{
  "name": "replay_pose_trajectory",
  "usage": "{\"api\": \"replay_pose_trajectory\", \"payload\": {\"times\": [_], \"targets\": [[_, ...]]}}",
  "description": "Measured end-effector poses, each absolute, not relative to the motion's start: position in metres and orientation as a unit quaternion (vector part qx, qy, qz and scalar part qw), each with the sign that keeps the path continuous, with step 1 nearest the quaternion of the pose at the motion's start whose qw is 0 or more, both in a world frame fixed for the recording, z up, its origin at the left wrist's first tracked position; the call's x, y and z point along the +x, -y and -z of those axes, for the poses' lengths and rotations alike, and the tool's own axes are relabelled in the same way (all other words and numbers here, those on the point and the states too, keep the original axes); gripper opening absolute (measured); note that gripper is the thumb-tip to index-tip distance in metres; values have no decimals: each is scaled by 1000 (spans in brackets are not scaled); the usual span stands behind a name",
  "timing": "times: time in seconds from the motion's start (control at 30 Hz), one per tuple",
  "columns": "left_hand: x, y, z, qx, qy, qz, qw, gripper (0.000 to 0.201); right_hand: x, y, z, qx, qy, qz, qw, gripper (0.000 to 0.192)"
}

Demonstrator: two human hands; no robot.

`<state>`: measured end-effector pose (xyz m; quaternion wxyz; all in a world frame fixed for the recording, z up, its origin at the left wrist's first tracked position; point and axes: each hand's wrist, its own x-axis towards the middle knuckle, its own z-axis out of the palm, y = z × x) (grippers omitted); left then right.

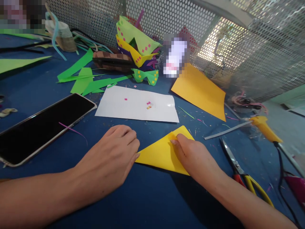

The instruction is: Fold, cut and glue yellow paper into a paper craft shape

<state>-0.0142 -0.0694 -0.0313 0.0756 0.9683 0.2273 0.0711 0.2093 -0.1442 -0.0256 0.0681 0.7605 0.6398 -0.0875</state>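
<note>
Folded into a pointed shape, a sheet of yellow paper (pixel 160 153) lies on the blue table between my hands. My left hand (pixel 116 152) is closed at the paper's left tip, thumb and fingers pinching it. On the right part of the paper, my right hand (pixel 194 152) is closed with its fingertips curled at the upper fold; its other fingers are hidden beneath or behind the paper. Just beyond the hands lies a white sheet (pixel 135 106) with small pink and yellow paper bits on it.
Scissors (pixel 237 167) and a yellow glue gun (pixel 265 127) with its cord lie at the right. A black phone (pixel 45 125) is at the left. Green paper scraps (pixel 83 81), a green bow (pixel 145 77), stacked paper boats (pixel 135 39) and an orange sheet (pixel 201 90) sit farther back.
</note>
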Motion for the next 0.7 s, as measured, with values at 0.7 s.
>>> {"api": "replay_pose_trajectory", "payload": {"times": [0.7], "targets": [[-17, 70, 29, 958, -242, -132, 77, 17, 199, 143, 19, 755, -634, 65, 154, 19]]}}
